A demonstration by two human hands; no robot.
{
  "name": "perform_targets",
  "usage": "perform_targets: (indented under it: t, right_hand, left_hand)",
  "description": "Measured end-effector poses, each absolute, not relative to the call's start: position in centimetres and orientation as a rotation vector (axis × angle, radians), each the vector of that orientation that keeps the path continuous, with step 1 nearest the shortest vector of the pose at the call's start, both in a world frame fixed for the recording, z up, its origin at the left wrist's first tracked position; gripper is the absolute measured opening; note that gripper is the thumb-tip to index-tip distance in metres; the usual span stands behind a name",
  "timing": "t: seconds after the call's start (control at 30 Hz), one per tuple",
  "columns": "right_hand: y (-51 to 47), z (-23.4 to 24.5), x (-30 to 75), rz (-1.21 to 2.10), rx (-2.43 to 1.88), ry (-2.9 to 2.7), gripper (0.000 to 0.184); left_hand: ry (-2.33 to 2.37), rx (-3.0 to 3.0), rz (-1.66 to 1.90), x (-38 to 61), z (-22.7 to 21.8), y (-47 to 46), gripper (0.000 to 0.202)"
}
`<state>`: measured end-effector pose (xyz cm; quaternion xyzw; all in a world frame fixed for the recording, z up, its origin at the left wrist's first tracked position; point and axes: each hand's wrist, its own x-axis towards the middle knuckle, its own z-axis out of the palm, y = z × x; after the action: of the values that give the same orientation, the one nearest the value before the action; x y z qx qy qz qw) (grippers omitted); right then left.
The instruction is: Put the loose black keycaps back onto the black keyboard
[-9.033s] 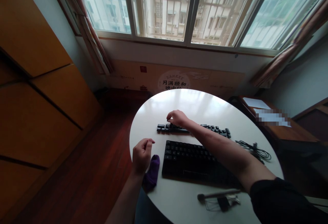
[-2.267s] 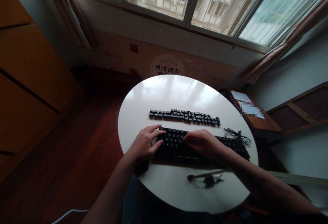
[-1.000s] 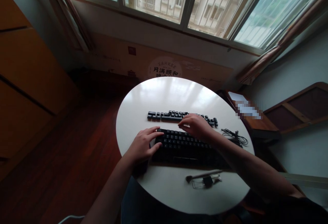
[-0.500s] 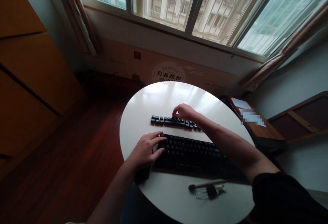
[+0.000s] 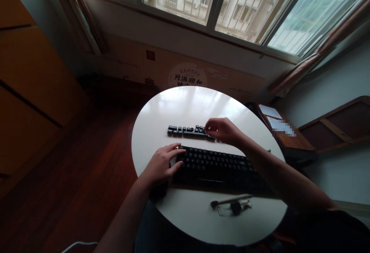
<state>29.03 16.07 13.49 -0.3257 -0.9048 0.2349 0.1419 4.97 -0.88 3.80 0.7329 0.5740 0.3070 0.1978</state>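
- The left hand [image 5: 160,165] lies palm down with its fingers spread and straight. The fingertips rest on the near-left corner of the keyboard [image 5: 216,166], and the heel of the hand sits on the tabletop [image 5: 190,104].
- The keyboard runs from those fingertips out to the right. It passes under the right forearm, which crosses above its right half.
- The right hand [image 5: 224,131] reaches beyond the keyboard, knuckles up, with thumb and fingertips drawn together in a pinch.
- The pinch meets the right end of the row of keycaps [image 5: 186,132] that shows. It is too small to tell whether a cap sits between the fingertips.
- The keycaps lie loose in a line on the tabletop, stretching left from the right hand's fingertips. They run parallel to the keyboard, just beyond it, and farther out than the left hand.
- A dark cloth [image 5: 158,191] lies under the left wrist at the tabletop's near edge.
- A thin tool [image 5: 231,199] with a dark head lies on the near side of the keyboard, below the right forearm. A small wire piece [image 5: 232,208] lies just beside it.
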Motion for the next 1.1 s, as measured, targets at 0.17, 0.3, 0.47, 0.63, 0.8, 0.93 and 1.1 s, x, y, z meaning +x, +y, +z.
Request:
perform_targets:
  t: [0.17,0.3,0.47,0.63,0.8,0.93,1.1]
  right_hand:
    - [9.0,11.9,33.3,0.774,-0.886,-2.749,0.012]
    - [6.9,9.4,34.0,0.647,-0.924,-2.771,0.012]
    - [6.6,8.2,33.9,0.461,-0.936,-2.798,0.009]
    - [5.9,7.9,33.5,0.370,-0.931,-2.866,0.006]
    - [5.6,8.1,33.5,0.318,-0.924,-2.886,0.009]
    - [5.6,8.2,33.7,0.322,-0.920,-2.887,0.010]
    - [5.7,8.0,33.7,0.306,-0.927,-2.910,0.008]
  left_hand:
    - [1.611,2.016,0.903,4.9,3.6,-0.7,0.043]
    - [1.589,1.955,0.978,4.8,3.4,-0.6,0.050]
    - [1.595,1.943,0.990,4.8,3.2,-0.6,0.055]
    - [1.608,1.955,0.984,4.8,3.2,-0.6,0.053]
    - [1.598,1.966,0.981,4.8,3.2,-0.5,0.053]
    - [1.598,1.978,0.973,4.8,3.3,-0.5,0.051]
    - [1.589,1.982,0.972,4.9,3.3,-0.4,0.050]
